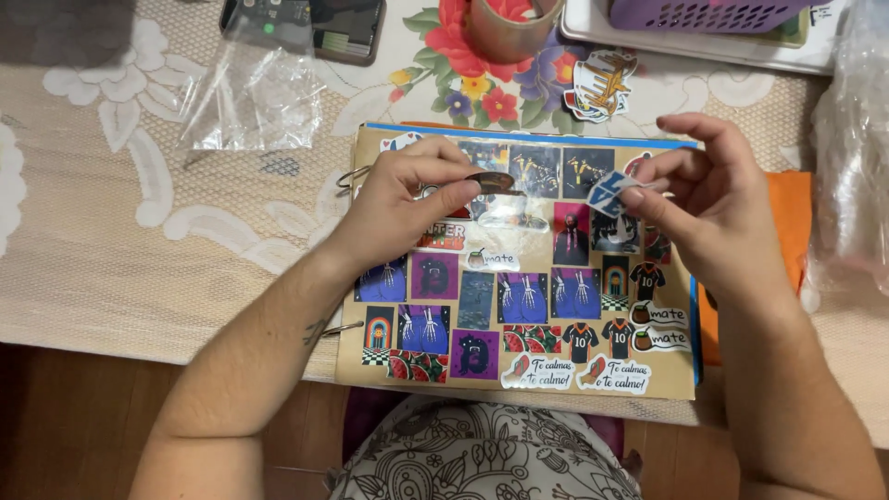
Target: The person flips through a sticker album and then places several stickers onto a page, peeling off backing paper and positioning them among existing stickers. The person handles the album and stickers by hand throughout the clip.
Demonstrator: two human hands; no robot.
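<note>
Nearest me: the tan cardboard sheet covered in small colourful stickers [519, 306] lies flat on the table edge, metal binder rings at its left side.
My left hand [407, 199]: fingers pinched narrow on a small dark oval sticker [491, 180], held just above the upper middle of the sheet.
My right hand [713, 204]: thumb and forefinger closed on a small blue-and-white sticker [607, 193], lifted over the sheet's upper right; I cannot tell whether its backing is off.
Step in hand: by my judgement, I am sorting or placing stickers, one in each hand, both clear of the sheet.
Next move calls for: a bare patch on the sheet, then lowering one sticker flat without touching its neighbours; room is scarce.
Beyond the sheet: a clear plastic bag [255, 97] on the cream lace tablecloth [111, 213], a cut-out sticker [600, 85] lying loose.
Farthest: a roll of brown tape [509, 28], a dark phone [315, 23], a white tray holding a purple basket [704, 14].
</note>
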